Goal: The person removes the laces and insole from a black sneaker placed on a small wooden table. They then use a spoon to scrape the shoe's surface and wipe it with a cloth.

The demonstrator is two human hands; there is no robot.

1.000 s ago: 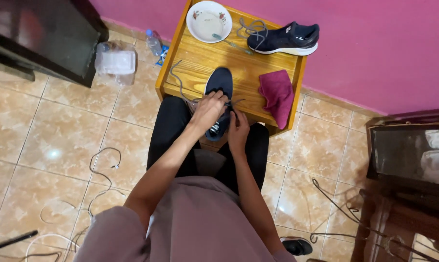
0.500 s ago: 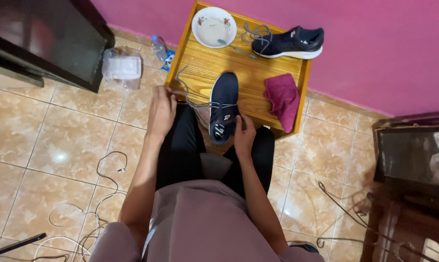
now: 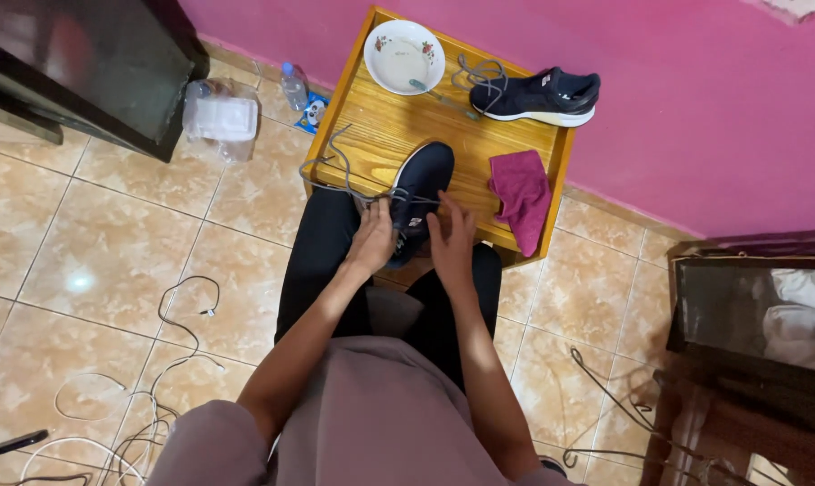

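Observation:
A dark navy sneaker (image 3: 423, 184) rests toe-up between my knees, leaning on the front edge of a low wooden table (image 3: 380, 135). My left hand (image 3: 372, 238) pinches the grey shoelace (image 3: 335, 171) at the shoe's left side; the lace loops out over the table's left edge. On the shoe's right side, my right hand (image 3: 451, 241) grips the shoe at the lace. A second navy sneaker (image 3: 544, 95) with a white sole lies on its side at the table's far right, its grey lace loose beside it.
The table also bears a white bowl (image 3: 404, 57) with a utensil (image 3: 439, 96) and a magenta cloth (image 3: 521, 195). Pink wall behind. A dark cabinet (image 3: 83, 63), plastic bag (image 3: 220, 117) and bottle (image 3: 294, 86) stand left. White cables (image 3: 169, 346) trail on the tiled floor; dark furniture (image 3: 750, 342) right.
My left hand has come back from the left knee to the shoe and now holds the lace. The right hand has shifted up onto the shoe's right side.

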